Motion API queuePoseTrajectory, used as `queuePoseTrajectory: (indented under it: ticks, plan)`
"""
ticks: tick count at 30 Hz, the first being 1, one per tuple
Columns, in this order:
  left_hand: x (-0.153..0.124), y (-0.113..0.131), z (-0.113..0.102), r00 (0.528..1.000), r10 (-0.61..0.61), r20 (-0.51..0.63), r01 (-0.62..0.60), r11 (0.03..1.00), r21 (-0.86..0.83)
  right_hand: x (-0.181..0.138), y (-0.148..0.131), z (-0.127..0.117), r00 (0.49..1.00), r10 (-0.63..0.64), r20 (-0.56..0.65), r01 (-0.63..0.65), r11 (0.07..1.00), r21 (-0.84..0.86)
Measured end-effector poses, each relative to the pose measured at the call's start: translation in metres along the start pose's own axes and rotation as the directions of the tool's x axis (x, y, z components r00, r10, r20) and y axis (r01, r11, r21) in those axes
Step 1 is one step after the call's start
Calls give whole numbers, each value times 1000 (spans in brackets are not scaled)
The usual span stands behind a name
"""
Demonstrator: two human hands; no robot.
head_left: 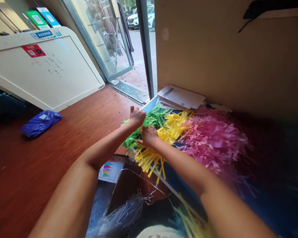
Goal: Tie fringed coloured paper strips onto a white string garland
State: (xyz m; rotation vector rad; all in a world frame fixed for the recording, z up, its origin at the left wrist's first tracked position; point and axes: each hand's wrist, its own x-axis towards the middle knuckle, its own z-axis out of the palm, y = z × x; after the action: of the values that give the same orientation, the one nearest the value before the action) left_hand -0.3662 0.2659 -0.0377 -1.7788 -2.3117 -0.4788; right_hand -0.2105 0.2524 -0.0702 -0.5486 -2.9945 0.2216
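Note:
Both of my hands reach forward over fringed paper strips on a blue table. My left hand point(137, 117) is closed at the far end of the green paper fringe point(157, 116). Close beside it and a little nearer to me, my right hand point(149, 135) pinches the same green fringe, with a bit of green showing between the two hands. Yellow paper fringe point(175, 127) lies right of my right hand, and more yellow strips hang below it over the table edge. Farther right is a large heap of pink paper fringe point(213, 138). My fingertips are partly hidden.
Papers point(181, 97) are stacked at the table's far end by the wall. A cardboard box point(125, 188) and silvery shredded strands point(124, 211) are close below me. On the wooden floor lies a blue plastic package point(41, 123), near a white counter point(44, 69). A glass door point(109, 36) stands open ahead.

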Motion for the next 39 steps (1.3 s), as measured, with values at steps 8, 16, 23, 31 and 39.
queuePoseTrajectory:
  ticks: [8,16,23,31,39]
  plan:
    - [69,-16,-48,994,-7,-106,20,993,117,5,5,4,997,20,71,-20,1000,9]
    - [124,6,-132,968,15,-251,53,964,260,9,2,4,994,70,86,-74,997,35]
    - [141,70,-223,874,151,-463,-46,972,230,-1,11,-28,999,35,15,-36,996,83]
    - [42,164,-222,835,531,-143,-499,841,209,-85,-5,-117,782,368,-504,10,800,600]
    - [1,204,-221,773,576,-267,-535,817,215,-127,-28,-142,745,482,-461,208,488,847]
